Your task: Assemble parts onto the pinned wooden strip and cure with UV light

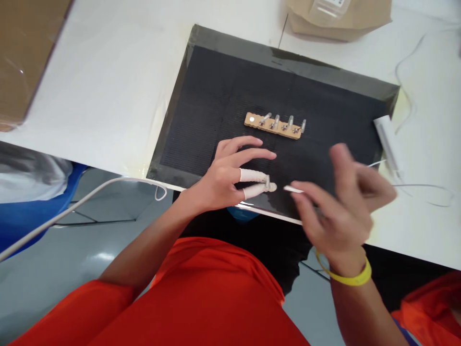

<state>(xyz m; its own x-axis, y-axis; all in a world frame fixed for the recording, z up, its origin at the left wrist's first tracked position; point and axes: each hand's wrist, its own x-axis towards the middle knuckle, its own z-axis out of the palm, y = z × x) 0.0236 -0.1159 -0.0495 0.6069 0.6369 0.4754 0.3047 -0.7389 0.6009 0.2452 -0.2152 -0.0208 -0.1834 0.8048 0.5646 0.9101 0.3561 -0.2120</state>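
Observation:
My left hand (230, 175) hovers over the near edge of a black mat (223, 101). Its thumb and forefinger wear pale finger cots and pinch a tiny metal part (268, 181); the other fingers are spread. My right hand (342, 206), blurred by motion, is just to the right, with a thin white piece (292, 190) at its fingertips pointing toward the left hand. A yellow band circles the right wrist. Beyond both hands, a small tan strip (273, 126) with several small metal-and-clear parts stuck in it lies on the mat.
The mat lies on a white table (108, 86). A white tube-like tool (388, 142) with thin wires lies at the mat's right edge. Brown cardboard packages sit at the far top (334, 17) and top left (25, 53). A white cable (72, 206) hangs below the table.

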